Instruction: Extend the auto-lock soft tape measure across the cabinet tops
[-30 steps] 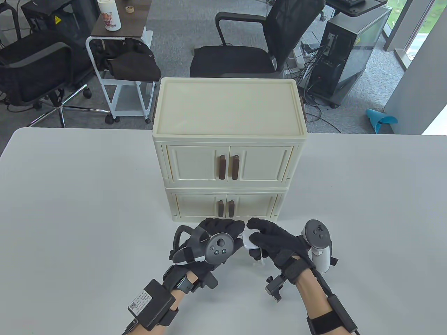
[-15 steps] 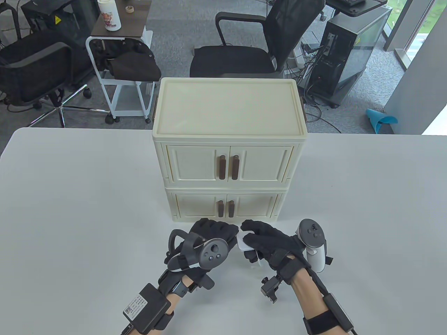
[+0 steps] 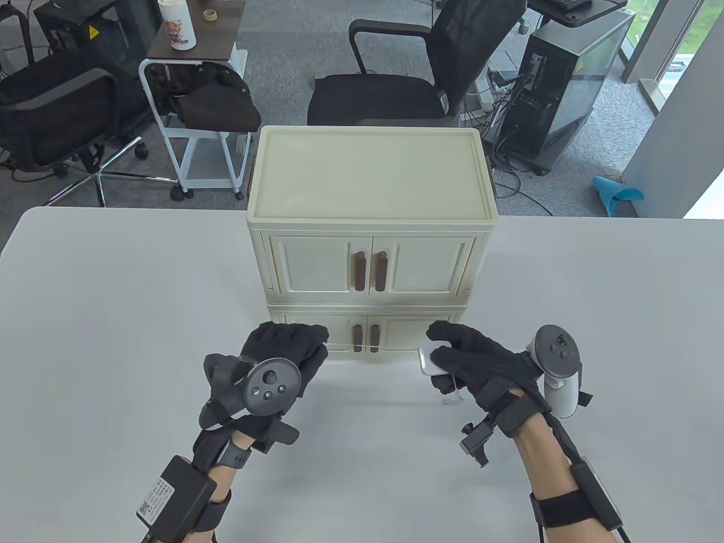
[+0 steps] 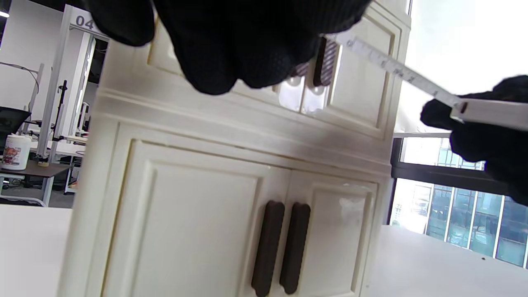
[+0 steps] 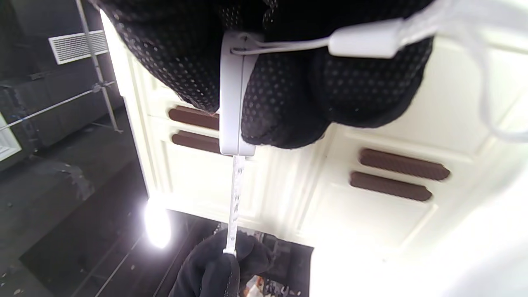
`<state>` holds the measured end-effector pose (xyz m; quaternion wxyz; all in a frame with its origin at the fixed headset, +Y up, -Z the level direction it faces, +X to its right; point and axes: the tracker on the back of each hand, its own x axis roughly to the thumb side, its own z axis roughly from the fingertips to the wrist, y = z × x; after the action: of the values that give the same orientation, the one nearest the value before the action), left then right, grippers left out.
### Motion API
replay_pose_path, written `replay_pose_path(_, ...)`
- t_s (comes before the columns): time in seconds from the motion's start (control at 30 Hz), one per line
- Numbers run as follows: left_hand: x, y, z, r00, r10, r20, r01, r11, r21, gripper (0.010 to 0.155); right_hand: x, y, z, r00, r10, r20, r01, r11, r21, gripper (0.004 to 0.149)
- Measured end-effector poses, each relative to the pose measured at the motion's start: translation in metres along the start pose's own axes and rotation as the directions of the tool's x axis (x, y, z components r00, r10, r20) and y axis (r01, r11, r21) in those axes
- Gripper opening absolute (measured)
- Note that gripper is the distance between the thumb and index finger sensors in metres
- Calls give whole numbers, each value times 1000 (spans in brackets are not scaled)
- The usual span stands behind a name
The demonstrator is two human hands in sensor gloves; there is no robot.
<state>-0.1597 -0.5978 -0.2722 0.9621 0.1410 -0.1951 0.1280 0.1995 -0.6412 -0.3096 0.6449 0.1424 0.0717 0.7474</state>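
Note:
A cream two-tier cabinet (image 3: pixel 370 237) with dark brown door handles stands on the white table (image 3: pixel 113 317); its flat top (image 3: pixel 370 172) is bare. My right hand (image 3: pixel 452 359) grips the white tape measure case (image 3: pixel 427 362), also seen in the right wrist view (image 5: pixel 232 95). My left hand (image 3: pixel 294 345) pinches the end of the thin white tape (image 3: pixel 373 345), which runs taut between the hands in front of the lower doors. The tape also shows in the left wrist view (image 4: pixel 396 70) and the right wrist view (image 5: pixel 235 198). Both hands hover above the table.
Beyond the table's far edge stand a black office chair (image 3: pixel 407 73), a white cart with a dark top (image 3: pixel 195 113) holding a white bottle (image 3: pixel 176 25), another chair at left (image 3: pixel 51 119), and a PC tower (image 3: pixel 565 85).
The hands were together in front of the cabinet base. They have moved apart and slightly forward, drawing the tape out of the case between them.

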Motion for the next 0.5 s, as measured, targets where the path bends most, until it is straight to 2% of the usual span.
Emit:
replay_pose_path(0.3,-15,62,-18,996,-61,-67,66,994,87,44,59,-36,-10,996,4,89,3,997,-79,52)
replay_pose_path(0.5,-27,91,-24,987,-83,-140,104,984,145,44,83,-59,-17,994,32,107,-15,988,-157,52)
